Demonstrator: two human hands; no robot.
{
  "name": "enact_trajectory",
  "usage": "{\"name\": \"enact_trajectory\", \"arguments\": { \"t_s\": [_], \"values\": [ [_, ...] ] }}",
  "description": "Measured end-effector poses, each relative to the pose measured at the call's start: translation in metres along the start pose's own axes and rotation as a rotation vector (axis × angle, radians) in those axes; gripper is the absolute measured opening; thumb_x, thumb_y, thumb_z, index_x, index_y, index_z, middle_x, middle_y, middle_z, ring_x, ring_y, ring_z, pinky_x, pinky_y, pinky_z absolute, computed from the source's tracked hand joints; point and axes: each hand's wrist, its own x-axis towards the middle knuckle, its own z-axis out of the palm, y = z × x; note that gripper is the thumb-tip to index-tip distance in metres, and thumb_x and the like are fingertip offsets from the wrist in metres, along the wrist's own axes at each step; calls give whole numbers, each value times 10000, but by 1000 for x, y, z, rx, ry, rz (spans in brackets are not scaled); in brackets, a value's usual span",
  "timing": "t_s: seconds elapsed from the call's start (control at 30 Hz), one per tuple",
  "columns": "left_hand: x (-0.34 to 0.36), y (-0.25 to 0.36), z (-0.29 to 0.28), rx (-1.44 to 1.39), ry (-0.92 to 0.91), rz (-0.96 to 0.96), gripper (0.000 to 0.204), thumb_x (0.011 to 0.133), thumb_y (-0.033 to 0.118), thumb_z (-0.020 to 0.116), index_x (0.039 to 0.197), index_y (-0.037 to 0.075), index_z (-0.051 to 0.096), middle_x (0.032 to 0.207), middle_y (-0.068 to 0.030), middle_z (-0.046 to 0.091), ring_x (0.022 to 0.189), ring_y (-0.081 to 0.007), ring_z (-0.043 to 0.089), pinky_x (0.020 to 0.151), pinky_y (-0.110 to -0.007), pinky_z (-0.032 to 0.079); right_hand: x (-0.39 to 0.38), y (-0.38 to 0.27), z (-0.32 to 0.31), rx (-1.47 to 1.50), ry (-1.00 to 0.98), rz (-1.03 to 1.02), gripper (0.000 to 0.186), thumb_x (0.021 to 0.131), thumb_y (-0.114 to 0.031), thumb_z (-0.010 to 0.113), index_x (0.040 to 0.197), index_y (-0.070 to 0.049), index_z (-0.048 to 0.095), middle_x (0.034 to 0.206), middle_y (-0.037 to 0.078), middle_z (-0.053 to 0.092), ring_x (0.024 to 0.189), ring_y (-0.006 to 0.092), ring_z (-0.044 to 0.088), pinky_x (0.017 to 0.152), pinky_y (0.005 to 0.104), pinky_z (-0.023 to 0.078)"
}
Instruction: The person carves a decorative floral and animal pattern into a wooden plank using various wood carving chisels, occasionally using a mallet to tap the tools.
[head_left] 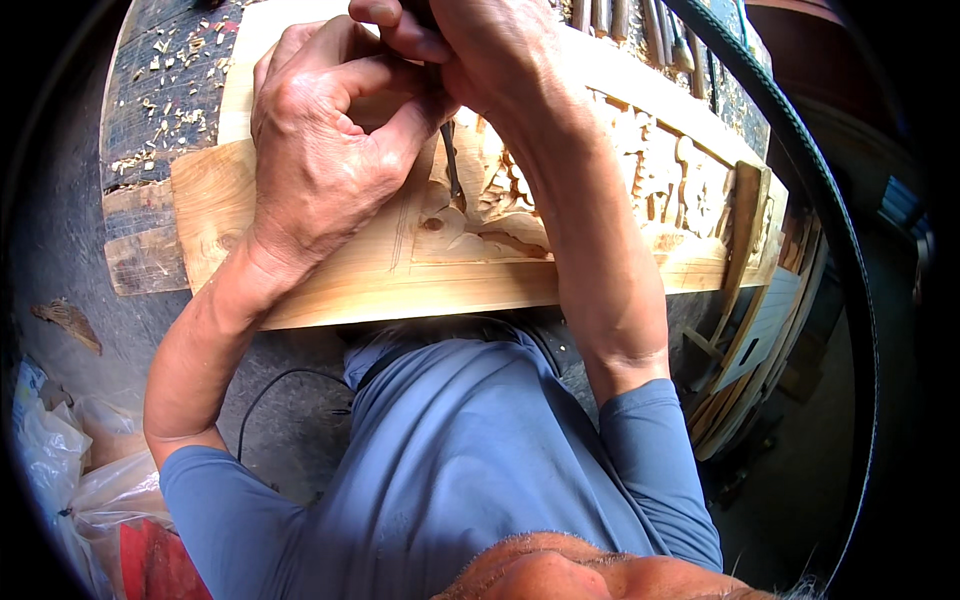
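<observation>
A pale carved wooden panel (340, 280) lies across the bench in front of me, with raised scrollwork along its middle and right. Above it, my left hand (325, 150) is closed with thumb and forefinger pinched about a carving chisel (452, 165). The dark, thin shaft slants down from between my hands, its tip at the carved hollow near a knot in the wood. My right hand (490, 50) wraps the upper part of the same chisel at the top edge of the view. Most of the handle is hidden by my fingers.
Wood chips (180, 100) litter the dark bench top (130, 110) at left. Several carving tools (655, 30) lie in a row at the far right. A wooden bar (745, 225) crosses the panel's right end. Plastic bags (110, 490) sit on the floor lower left; a dark cable (850, 240) arcs down the right.
</observation>
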Motion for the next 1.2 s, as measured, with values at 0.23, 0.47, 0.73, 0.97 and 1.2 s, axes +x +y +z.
{"name": "enact_trajectory", "arguments": {
  "t_s": [0.23, 0.47, 0.73, 0.97, 1.2],
  "values": [
    [6, 0, 9, 32, 125, 141, 113, 792, 182, 859, 829, 81, 826, 966, -22, 741, 947, -283, 656, 907, -425, 509, 1, 15, -10, 84, 3, -73, 417, 1190, -389, 494, 892, -103, 547, 613, 6, 474, 440, 69, 361, 351, 266, 230],
    [7, 0, -4, -168, 43, 51, 102, 831, 152, 786, 838, 50, 791, 892, -56, 713, 889, -279, 643, 834, -393, 471, -20, -17, -6, 179, 45, -73, 552, 1148, -603, 478, 883, -123, 538, 623, 19, 533, 415, 58, 399, 346, 222, 313],
    [8, 9, 1, -206, 51, -13, 81, 835, 143, 806, 873, 72, 808, 927, -58, 714, 915, -267, 636, 867, -390, 462, -12, -22, -10, 196, 22, -129, 560, 1133, -645, 468, 888, -144, 524, 641, 32, 550, 404, 58, 394, 338, 215, 314],
    [9, 11, 4, -141, 26, 16, 147, 781, 104, 884, 919, 85, 840, 983, -37, 740, 962, -238, 655, 925, -368, 492, -5, -11, -13, 304, -35, -28, 550, 1121, -633, 525, 886, -136, 520, 634, 35, 524, 410, 80, 362, 372, 242, 309],
    [5, 9, 6, -157, 39, -20, 164, 786, 82, 893, 940, 71, 839, 999, -46, 747, 981, -240, 661, 929, -368, 501, -25, -37, -10, 259, -97, 12, 552, 1117, -646, 525, 896, -140, 523, 631, 13, 502, 442, 81, 381, 380, 245, 293]
  ]
}}
